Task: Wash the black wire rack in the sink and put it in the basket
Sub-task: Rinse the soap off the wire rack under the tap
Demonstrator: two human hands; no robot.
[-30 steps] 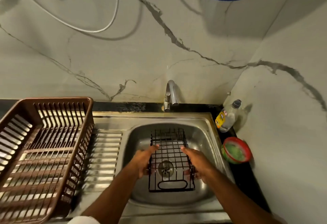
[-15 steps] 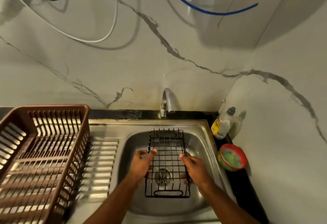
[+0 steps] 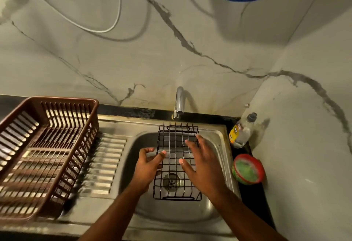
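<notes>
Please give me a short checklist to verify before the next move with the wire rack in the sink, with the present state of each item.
1. Wire rack is in the sink: ok.
2. Left hand grips the rack's left edge: ok.
3. Right hand grips the rack: not ok, its fingers are spread over the wires.
4. Water runs from the tap: not ok, no stream shows.
5. Soap bottle has liquid left: cannot tell.
6. Basket has room: ok.
</notes>
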